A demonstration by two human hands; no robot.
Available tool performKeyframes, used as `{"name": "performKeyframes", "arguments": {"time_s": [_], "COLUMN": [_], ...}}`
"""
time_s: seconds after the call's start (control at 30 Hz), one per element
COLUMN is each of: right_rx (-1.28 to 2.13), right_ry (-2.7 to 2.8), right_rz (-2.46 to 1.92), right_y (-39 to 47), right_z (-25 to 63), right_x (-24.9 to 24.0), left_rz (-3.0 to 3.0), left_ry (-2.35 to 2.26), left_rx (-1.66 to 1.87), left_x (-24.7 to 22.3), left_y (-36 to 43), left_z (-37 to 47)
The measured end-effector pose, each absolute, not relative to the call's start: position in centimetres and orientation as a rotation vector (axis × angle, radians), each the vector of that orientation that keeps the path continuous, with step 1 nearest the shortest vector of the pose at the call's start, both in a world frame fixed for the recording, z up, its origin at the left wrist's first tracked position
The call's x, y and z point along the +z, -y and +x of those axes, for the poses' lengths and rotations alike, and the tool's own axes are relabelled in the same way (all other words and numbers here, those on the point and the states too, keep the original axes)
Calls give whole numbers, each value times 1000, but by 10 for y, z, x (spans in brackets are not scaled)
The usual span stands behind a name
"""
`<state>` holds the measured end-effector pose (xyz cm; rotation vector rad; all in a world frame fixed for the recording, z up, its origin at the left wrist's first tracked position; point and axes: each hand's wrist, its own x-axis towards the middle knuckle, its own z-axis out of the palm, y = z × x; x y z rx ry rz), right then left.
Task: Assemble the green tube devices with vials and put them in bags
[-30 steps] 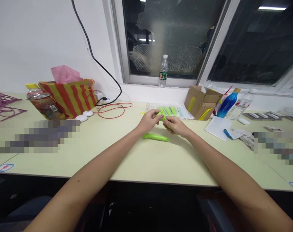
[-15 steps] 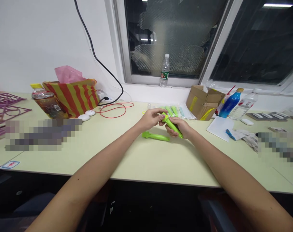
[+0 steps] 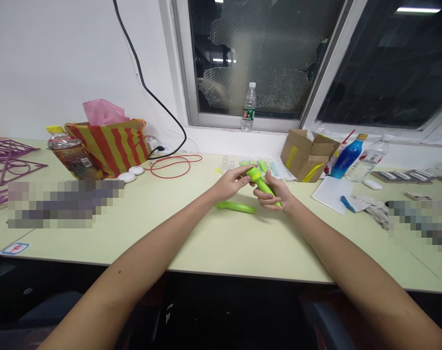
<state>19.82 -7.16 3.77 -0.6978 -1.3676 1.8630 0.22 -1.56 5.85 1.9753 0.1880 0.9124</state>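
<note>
A bright green plastic part (image 3: 265,186) with a ribbed, wider upper end is held between both hands above the table. My left hand (image 3: 231,184) pinches the ribbed end with thumb and fingers. Around the narrower shaft, the fingers of my right hand (image 3: 274,193) are wrapped, with the thumb raised along its side. Below them, a second long green part (image 3: 237,207) lies on the pale table. Behind the hands are more green pieces (image 3: 263,166) in clear plastic, and a small yellow ring (image 3: 217,170) sits to their left.
A cardboard box (image 3: 299,155), a blue bottle (image 3: 348,155) and a white sheet (image 3: 332,194) are at the right. A striped bag (image 3: 113,148), a brown drink bottle (image 3: 75,155) and a red cable (image 3: 170,176) are at the left. A clear bottle (image 3: 248,109) stands on the sill.
The held green part has turned so its ribbed end shows and has shifted slightly right. My right thumb has lifted, and my left hand has moved a little right.
</note>
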Motion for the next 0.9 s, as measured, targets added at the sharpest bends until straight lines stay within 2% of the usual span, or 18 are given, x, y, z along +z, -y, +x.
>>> {"name": "performKeyframes", "arguments": {"time_s": [0.27, 0.5, 0.9], "right_rx": [1591, 1632, 1508], "right_ry": [1453, 1349, 1447], "right_rz": [-795, -827, -836], "right_y": [71, 66, 68], "right_z": [198, 204, 193], "right_x": [37, 36, 32], "left_rz": [2098, 1902, 2095], "left_ry": [-432, -472, -484], "left_rx": [983, 1047, 1010], "left_x": [57, 54, 55], "left_y": [12, -9, 20], "left_z": [2, -10, 2]}}
